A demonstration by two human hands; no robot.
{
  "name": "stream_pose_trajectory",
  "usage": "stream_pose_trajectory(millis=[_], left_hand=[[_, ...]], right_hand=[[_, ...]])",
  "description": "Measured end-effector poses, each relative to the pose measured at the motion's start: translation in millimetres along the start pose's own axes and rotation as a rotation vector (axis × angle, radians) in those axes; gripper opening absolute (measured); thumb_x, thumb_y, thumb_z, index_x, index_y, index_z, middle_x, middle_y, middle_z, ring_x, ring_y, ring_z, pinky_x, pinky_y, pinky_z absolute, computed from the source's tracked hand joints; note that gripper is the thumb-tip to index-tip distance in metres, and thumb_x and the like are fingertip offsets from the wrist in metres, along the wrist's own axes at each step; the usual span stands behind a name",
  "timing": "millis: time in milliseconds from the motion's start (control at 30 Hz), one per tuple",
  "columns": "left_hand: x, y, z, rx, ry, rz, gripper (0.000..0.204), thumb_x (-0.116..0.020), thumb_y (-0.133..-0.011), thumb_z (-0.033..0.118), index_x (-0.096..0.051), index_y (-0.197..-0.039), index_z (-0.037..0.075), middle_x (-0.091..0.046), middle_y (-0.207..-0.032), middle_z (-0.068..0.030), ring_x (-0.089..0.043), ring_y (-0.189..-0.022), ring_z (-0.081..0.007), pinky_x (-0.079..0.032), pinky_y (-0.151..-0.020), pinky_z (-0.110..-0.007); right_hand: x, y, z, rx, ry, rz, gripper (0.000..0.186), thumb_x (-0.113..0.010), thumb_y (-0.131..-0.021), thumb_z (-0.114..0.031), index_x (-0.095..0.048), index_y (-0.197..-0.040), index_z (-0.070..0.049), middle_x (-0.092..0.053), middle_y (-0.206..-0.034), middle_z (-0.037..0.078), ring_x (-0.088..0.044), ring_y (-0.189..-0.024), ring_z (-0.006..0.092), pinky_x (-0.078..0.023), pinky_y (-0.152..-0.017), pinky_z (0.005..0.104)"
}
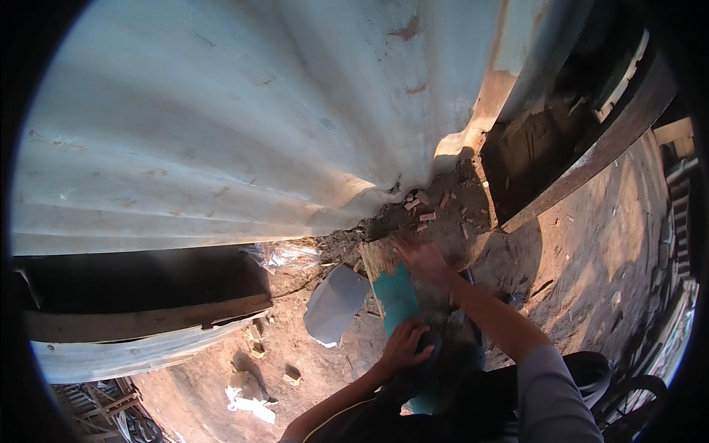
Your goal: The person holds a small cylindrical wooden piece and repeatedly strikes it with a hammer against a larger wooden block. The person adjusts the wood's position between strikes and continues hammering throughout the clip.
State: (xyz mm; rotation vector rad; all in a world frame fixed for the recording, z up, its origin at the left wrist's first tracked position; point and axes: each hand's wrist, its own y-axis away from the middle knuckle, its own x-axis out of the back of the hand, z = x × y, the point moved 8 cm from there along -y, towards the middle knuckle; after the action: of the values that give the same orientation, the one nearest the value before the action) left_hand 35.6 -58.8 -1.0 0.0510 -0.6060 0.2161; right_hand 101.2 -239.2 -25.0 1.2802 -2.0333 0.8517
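A wooden board [396, 299] slants in front of me, coated turquoise along most of its length and bare wood at its far end. My left hand [406, 345] is closed over the nearer turquoise part, beside my dark-clothed leg. At the bare far end, my right hand [423, 260] touches the board or hovers just above it; which one I cannot tell. Motion smears its fingers, and anything under them is hidden. Left of the board, a flat dark-grey piece [337, 304] lies on the ground.
Corrugated metal sheeting [244, 125] fills the far side. Small wood scraps [427, 217] litter the dirt below it. A long trough-like opening [148, 284] sits at left, near clear plastic [284, 255]. A rusty beam [591, 162] slopes at right. White crumpled material [251, 404] lies at lower left.
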Motion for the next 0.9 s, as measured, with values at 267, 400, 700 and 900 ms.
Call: stream_pose_trajectory(millis=[267, 400, 700, 900], left_hand=[[-2, 5, 0, 0.02, 0.006, -0.022, 0.048, -0.068, -0.079, 0.033, -0.054, -0.115, 0.004, -0.052, -0.115, -0.0195, -0.052, -0.108, -0.0376, -0.043, -0.093, -0.046], [2, 2, 0, 0.021, 0.049, -0.005, 0.046, -0.07, -0.078, 0.029, -0.055, -0.114, 0.004, -0.054, -0.114, -0.0189, -0.052, -0.108, -0.037, -0.043, -0.092, -0.045], [88, -64, -51, 0.175, -0.278, 0.323, 0.028, -0.066, -0.083, 0.012, -0.063, -0.11, 0.006, -0.055, -0.102, -0.0134, -0.058, -0.091, -0.0304, -0.05, -0.072, -0.041], [88, -90, -73, 0.133, -0.401, 0.279, 0.031, -0.065, -0.079, 0.009, -0.064, -0.111, 0.009, -0.051, -0.095, -0.011, -0.055, -0.091, -0.0283, -0.049, -0.076, -0.041]], right_hand=[[25, 3, 29, -0.319, 0.109, 0.079, 0.017, -0.057, -0.089, -0.017, -0.052, -0.102, -0.007, -0.06, -0.097, 0.016, -0.063, -0.071, 0.0386, -0.052, -0.055, 0.0465], [14, 3, 17, -0.337, -0.012, 0.052, 0.015, -0.057, -0.09, -0.017, -0.053, -0.098, -0.005, -0.059, -0.092, 0.017, -0.062, -0.076, 0.0402, -0.05, -0.06, 0.0487], [33, 18, 8, -0.462, -0.127, 0.122, 0.017, -0.055, -0.089, -0.016, -0.053, -0.101, -0.004, -0.061, -0.093, 0.019, -0.061, -0.084, 0.0408, -0.049, -0.068, 0.0495], [37, 23, 12, -0.47, -0.15, 0.109, 0.021, -0.057, -0.087, -0.014, -0.056, -0.105, -0.003, -0.061, -0.097, 0.02, -0.061, -0.087, 0.0407, -0.049, -0.073, 0.0483]])
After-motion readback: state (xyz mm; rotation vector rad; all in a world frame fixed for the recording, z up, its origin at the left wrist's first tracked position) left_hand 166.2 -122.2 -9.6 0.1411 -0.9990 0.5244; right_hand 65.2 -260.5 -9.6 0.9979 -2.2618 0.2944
